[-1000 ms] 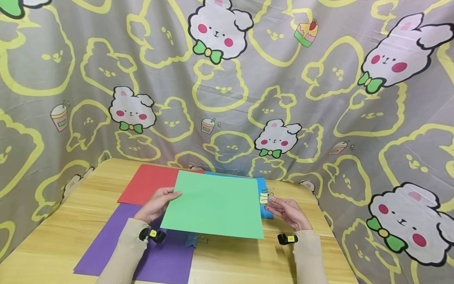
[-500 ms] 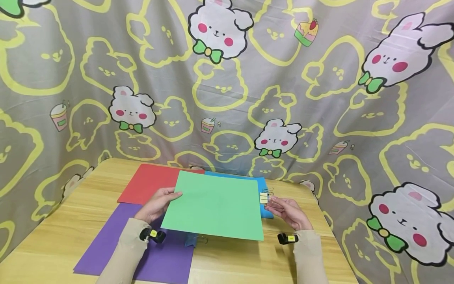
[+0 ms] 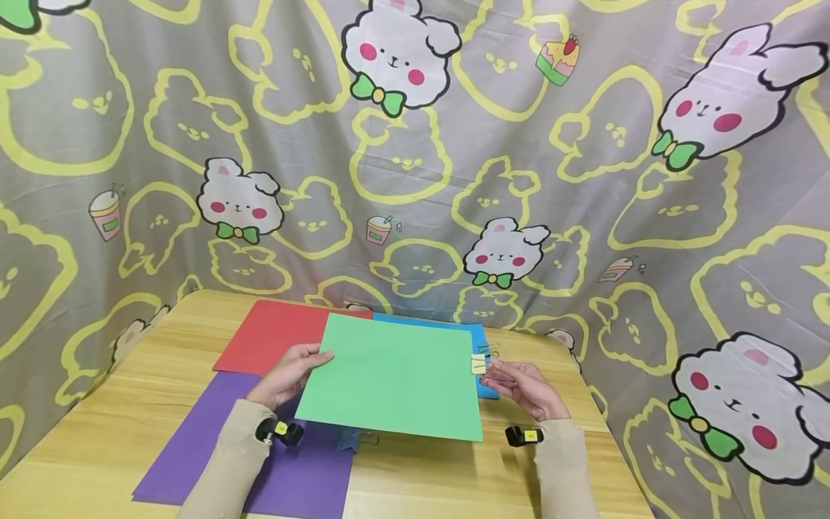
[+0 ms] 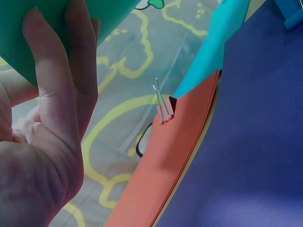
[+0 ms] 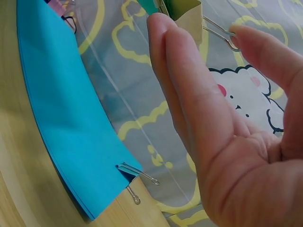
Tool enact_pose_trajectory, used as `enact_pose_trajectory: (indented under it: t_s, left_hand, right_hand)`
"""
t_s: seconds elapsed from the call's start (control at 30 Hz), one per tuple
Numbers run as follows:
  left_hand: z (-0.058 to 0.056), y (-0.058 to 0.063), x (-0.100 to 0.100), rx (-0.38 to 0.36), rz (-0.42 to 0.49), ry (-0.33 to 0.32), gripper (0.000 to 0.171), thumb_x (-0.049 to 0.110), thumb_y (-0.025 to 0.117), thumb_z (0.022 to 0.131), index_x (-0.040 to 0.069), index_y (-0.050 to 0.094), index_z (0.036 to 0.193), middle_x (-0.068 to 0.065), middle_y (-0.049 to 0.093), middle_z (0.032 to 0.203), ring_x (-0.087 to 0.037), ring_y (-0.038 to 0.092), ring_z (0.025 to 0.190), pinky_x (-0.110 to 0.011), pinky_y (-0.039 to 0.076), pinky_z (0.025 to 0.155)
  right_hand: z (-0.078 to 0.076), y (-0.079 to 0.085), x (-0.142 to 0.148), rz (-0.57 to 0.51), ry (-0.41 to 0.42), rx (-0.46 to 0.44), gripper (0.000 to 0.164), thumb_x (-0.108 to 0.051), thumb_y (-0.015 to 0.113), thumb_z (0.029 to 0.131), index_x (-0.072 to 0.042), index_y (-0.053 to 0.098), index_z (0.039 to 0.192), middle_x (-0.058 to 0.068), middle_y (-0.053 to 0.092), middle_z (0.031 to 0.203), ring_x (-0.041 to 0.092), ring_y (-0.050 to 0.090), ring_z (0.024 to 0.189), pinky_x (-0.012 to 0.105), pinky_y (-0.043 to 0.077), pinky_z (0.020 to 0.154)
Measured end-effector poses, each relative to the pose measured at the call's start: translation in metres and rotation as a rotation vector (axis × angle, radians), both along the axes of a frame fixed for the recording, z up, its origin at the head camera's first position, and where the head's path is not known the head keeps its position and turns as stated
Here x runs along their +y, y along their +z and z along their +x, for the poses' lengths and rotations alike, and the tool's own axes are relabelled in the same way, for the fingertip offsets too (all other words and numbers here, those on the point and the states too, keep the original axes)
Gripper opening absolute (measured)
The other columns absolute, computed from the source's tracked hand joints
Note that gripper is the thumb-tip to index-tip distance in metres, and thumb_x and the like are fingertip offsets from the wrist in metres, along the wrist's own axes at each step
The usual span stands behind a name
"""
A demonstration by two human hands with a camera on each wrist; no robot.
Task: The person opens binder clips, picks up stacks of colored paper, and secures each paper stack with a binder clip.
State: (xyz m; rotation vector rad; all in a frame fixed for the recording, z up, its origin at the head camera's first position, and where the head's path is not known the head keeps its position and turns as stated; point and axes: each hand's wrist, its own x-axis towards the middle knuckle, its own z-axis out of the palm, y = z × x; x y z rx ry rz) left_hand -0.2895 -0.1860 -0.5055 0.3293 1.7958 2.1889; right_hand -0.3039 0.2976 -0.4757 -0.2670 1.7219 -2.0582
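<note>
My left hand [image 3: 288, 375] pinches the left edge of a green sheet [image 3: 395, 375], thumb on top, holding it raised and tilted above the table. At the sheet's right edge sits a yellow binder clip [image 3: 478, 363], its body overlapping that edge. My right hand [image 3: 528, 386] holds this clip by its wire handles. In the right wrist view the thumb touches the tip of one wire handle [image 5: 220, 34], while the fingers lie on the other side. The fingers partly hide the clip's body there.
Red sheets [image 3: 279, 335] and blue sheets [image 5: 71, 104] lie at the back of the wooden table [image 3: 441, 479], purple sheets [image 3: 305, 476] at front left. Binder clips grip the red [image 4: 165, 111], blue [image 5: 128, 171] and purple [image 3: 348, 438] ones. A patterned curtain [image 3: 415, 274] hangs behind.
The yellow binder clip has moved slightly left, from beside the green sheet's right edge onto it. My left hand and the green sheet have barely moved.
</note>
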Motion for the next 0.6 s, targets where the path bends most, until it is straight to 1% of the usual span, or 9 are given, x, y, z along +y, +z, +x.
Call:
enact_pose_trajectory:
  t_s: [0.1, 0.17, 0.4, 0.5, 0.6]
  left_hand:
    - [0.0001, -0.0010, 0.0004, 0.007, -0.010, -0.008, 0.051, 0.020, 0.055, 0.101, -0.015, 0.044, 0.137, 0.003, 0.071, 0.107, -0.007, 0.068, 0.097, -0.024, 0.058, 0.080]
    - [0.0000, -0.0018, 0.0008, 0.001, -0.016, -0.001, 0.052, 0.021, 0.056, 0.101, -0.014, 0.044, 0.138, 0.003, 0.072, 0.107, -0.008, 0.069, 0.097, -0.025, 0.059, 0.080]
    - [-0.0002, -0.0036, 0.0005, -0.001, -0.021, 0.000, 0.052, 0.022, 0.057, 0.101, -0.012, 0.045, 0.138, 0.003, 0.072, 0.106, -0.008, 0.069, 0.095, -0.025, 0.059, 0.079]
    - [-0.0007, -0.0043, 0.0013, -0.009, -0.018, 0.014, 0.053, 0.022, 0.058, 0.100, -0.012, 0.046, 0.138, 0.003, 0.071, 0.107, -0.007, 0.068, 0.095, -0.024, 0.058, 0.078]
    - [-0.0013, -0.0047, 0.0021, -0.010, -0.020, 0.019, 0.054, 0.023, 0.058, 0.100, -0.012, 0.044, 0.139, 0.004, 0.070, 0.110, -0.006, 0.067, 0.098, -0.022, 0.057, 0.080]
  right_hand:
    - [0.0004, -0.0007, -0.0005, 0.002, 0.017, 0.007, 0.029, -0.015, 0.046, 0.105, -0.003, 0.072, 0.105, 0.007, 0.076, 0.102, 0.017, 0.073, 0.099, 0.028, 0.055, 0.092]
    - [0.0006, -0.0011, -0.0011, -0.002, 0.022, 0.006, 0.028, -0.014, 0.046, 0.105, -0.004, 0.072, 0.105, 0.007, 0.076, 0.102, 0.018, 0.073, 0.099, 0.028, 0.055, 0.092]
    - [0.0006, -0.0020, -0.0060, 0.025, -0.013, -0.019, 0.024, -0.015, 0.049, 0.104, -0.006, 0.072, 0.103, 0.006, 0.076, 0.100, 0.017, 0.074, 0.097, 0.026, 0.056, 0.090]
    - [0.0005, -0.0028, -0.0076, 0.039, -0.012, -0.016, 0.023, -0.015, 0.050, 0.103, -0.007, 0.071, 0.104, 0.005, 0.076, 0.099, 0.016, 0.073, 0.096, 0.026, 0.056, 0.090]
    - [0.0006, -0.0037, -0.0085, 0.044, -0.009, -0.011, 0.023, -0.015, 0.050, 0.103, -0.006, 0.071, 0.104, 0.004, 0.076, 0.099, 0.015, 0.073, 0.095, 0.026, 0.056, 0.090]
